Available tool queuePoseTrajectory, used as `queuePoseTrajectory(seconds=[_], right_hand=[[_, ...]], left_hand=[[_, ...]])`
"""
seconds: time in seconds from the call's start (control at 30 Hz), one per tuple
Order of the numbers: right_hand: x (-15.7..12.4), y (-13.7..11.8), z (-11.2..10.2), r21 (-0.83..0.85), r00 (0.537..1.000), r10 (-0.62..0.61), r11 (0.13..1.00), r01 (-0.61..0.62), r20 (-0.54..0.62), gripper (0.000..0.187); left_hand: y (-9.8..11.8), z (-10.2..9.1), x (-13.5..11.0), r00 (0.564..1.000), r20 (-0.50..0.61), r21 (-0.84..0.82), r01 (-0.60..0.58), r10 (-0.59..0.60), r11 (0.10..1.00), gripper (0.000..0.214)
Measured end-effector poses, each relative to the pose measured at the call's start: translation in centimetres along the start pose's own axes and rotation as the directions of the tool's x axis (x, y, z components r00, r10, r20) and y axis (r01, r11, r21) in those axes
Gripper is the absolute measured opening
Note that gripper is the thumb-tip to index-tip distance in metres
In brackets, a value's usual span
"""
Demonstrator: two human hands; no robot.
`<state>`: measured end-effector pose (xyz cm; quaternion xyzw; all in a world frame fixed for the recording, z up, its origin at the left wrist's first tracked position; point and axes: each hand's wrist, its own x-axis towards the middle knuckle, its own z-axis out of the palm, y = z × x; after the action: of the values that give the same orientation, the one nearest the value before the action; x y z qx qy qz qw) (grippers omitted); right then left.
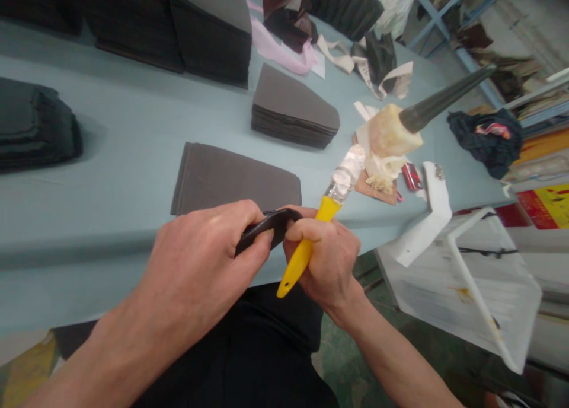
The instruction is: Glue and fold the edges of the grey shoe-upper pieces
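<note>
Between my two hands, just over the table's near edge, a thin black piece (pixel 272 223), perhaps leather, is bent into a curve. My left hand (pixel 213 248) is closed on its left end, thumb pressed on the near face. My right hand (pixel 326 254) pinches the right end and also keeps hold of a yellow-handled paintbrush (pixel 299 264). The brush's bristle end, coated white, points up and away from me. Directly beyond my hands lies a low pile of flat dark grey tapered pieces (pixel 240 179). Farther back sits a thicker stack of similar pieces (pixel 296 105).
Tall black stacks (pixel 208 34) line the far left of the blue-grey table (pixel 133 117); another dark stack (pixel 35 123) is at left. A glue-smeared pale container with a dark spout (pixel 386 132) stands at right, near scraps and a white strip (pixel 429 218). A white plastic crate (pixel 427 295) is below right.
</note>
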<state>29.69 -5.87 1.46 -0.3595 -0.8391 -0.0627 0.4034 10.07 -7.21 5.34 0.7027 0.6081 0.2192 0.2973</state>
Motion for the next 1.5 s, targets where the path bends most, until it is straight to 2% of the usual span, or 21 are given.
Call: queuePoseTrajectory(seconds=[0.13, 0.23, 0.37, 0.5, 0.63, 0.87, 1.0, 1.17, 1.33, 1.5], right_hand=[[0.1, 0.0, -0.2, 0.18, 0.993, 0.118, 0.977, -0.117, 0.006, 0.018], [0.0, -0.2, -0.4, 0.25, 0.984, 0.169, 0.957, -0.149, -0.061, 0.028], [-0.3, -0.2, -0.6, 0.25, 0.978, 0.108, 0.966, -0.061, -0.179, 0.029], [-0.4, 0.1, -0.6, 0.241, 0.974, 0.03, 0.97, 0.025, -0.222, 0.028], [-0.5, 0.2, -0.5, 0.234, 0.981, 0.04, 0.972, 0.005, -0.191, 0.027], [-0.2, -0.2, -0.9, 0.256, 0.982, 0.177, 0.954, -0.156, -0.064, 0.03], [0.0, -0.3, -0.8, 0.241, 0.984, 0.17, 0.959, -0.151, -0.059, 0.029], [-0.1, -0.4, -0.5, 0.267, 0.981, 0.183, 0.95, -0.16, -0.065, 0.03], [0.1, -0.6, -0.5, 0.293, 0.983, 0.175, 0.944, -0.153, -0.05, 0.038], [0.3, -0.9, -0.5, 0.293, 0.979, 0.199, 0.939, -0.179, -0.041, 0.033]], left_hand=[[-0.2, -0.1, -0.2, 0.999, -0.023, -0.057, -0.036, 0.035, 0.998, 0.03], [-0.4, -0.3, -0.1, 0.999, -0.019, -0.097, -0.034, 0.032, 0.995, 0.029], [-0.3, -0.4, 0.0, 1.0, 0.0, -0.14, -0.028, 0.029, 0.99, 0.03], [-0.3, -0.3, 0.0, 0.999, 0.015, -0.166, -0.038, 0.042, 0.985, 0.028], [-0.5, -0.3, -0.2, 0.996, 0.034, -0.215, -0.068, 0.077, 0.974, 0.028], [-1.1, -0.1, -0.2, 0.988, 0.042, -0.26, -0.13, 0.145, 0.957, 0.022], [-1.7, 0.2, -0.2, 0.984, 0.018, -0.253, -0.165, 0.175, 0.953, 0.021], [-1.9, 0.4, -0.3, 0.986, 0.014, -0.234, -0.161, 0.168, 0.959, 0.02], [-1.5, 0.2, -0.2, 0.991, 0.035, -0.237, -0.116, 0.128, 0.964, 0.021], [-1.3, 0.0, -0.1, 0.995, 0.037, -0.259, -0.077, 0.09, 0.963, 0.021]])
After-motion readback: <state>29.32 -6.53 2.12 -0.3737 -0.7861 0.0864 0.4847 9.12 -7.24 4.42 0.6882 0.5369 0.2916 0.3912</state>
